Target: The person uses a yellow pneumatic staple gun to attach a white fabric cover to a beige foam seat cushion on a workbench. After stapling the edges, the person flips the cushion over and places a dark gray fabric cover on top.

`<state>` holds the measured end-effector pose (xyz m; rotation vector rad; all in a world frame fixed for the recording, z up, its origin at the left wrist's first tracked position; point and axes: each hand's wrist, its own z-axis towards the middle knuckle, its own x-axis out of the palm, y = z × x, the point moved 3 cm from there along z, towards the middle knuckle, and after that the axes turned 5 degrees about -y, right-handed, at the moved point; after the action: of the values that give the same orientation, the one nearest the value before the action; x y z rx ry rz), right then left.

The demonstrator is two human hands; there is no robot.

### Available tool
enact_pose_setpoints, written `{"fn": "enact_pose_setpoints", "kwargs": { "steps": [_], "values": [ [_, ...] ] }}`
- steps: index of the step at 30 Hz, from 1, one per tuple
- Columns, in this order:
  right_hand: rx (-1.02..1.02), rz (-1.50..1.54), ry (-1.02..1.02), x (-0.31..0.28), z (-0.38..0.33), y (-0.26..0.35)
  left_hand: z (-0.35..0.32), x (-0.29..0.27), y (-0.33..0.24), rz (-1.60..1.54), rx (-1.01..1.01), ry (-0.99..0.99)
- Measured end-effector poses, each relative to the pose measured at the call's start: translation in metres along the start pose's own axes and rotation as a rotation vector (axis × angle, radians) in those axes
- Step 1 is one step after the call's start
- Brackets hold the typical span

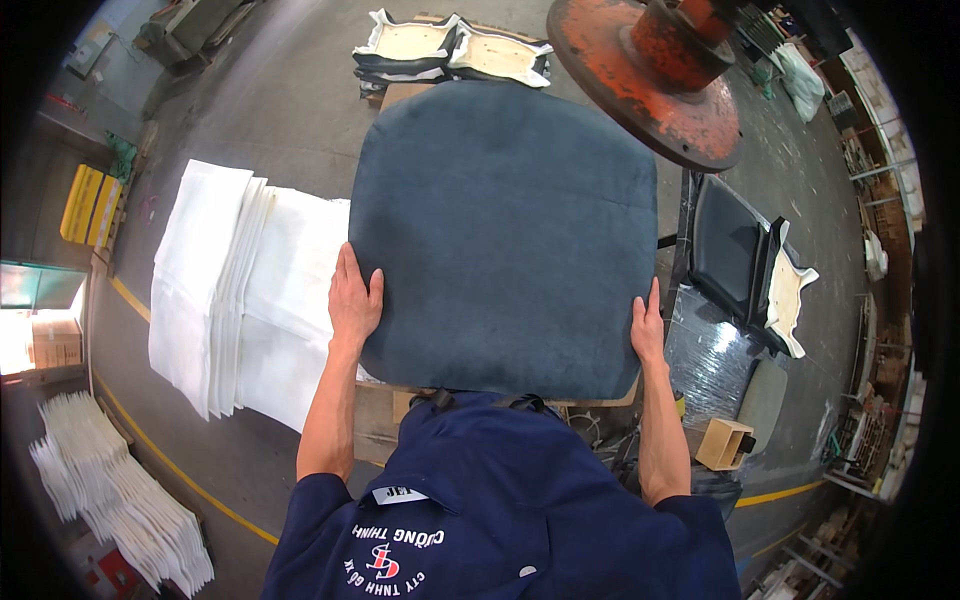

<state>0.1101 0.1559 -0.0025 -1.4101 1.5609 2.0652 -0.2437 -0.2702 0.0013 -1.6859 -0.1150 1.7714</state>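
The dark blue seat cushion [505, 240] lies flat in the middle of the view on a board-like work surface [600, 402], of which only a thin brown edge shows at the near side. The left hand [354, 300] rests palm-down on the cushion's near-left edge, fingers together and extended flat, thumb apart. The right hand [647, 328] presses the near-right edge, fingers together and straight, not curled round anything.

Risks, as judgement: the cushion overhangs the surface on nearly every side, so an uneven push from 1 hand could slide or tip it off the near edge. The flat palms give no real grip, so it could skew. The rusty orange round plate [650, 85] hangs just past the far-right corner; lifting the cushion that way could strike it or soil the fabric.

Room: grey concrete workshop floor [290, 110] with yellow lines. A stack of white sheets [240, 290] sits just left of the cushion, partly under it. At least 2 upturned cushions with pale undersides [450, 50] lie at the far side, dark seat pads [745, 265] stand to the right, a small wooden box [724, 443] sits near right, and another white pile [110, 490] lies near left.
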Motion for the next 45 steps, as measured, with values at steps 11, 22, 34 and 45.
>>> {"fn": "enact_pose_setpoints", "kwargs": {
  "steps": [11,22,34,45],
  "values": [
    [-0.017,-0.013,0.006,-0.003,0.004,0.002,-0.001,-0.002,-0.005,0.018,0.023,-0.028],
    [-0.127,-0.373,-0.251,-0.011,-0.015,0.046,-0.023,-0.015,-0.043,0.206,0.303,-0.11],
    [-0.673,-0.575,0.234,0.044,-0.111,0.102,-0.096,0.03,-0.111,0.123,0.851,0.354],
    [-0.661,-0.546,0.172,0.048,-0.11,0.099,-0.09,0.024,-0.114,0.063,0.817,0.434]
  ]
}}
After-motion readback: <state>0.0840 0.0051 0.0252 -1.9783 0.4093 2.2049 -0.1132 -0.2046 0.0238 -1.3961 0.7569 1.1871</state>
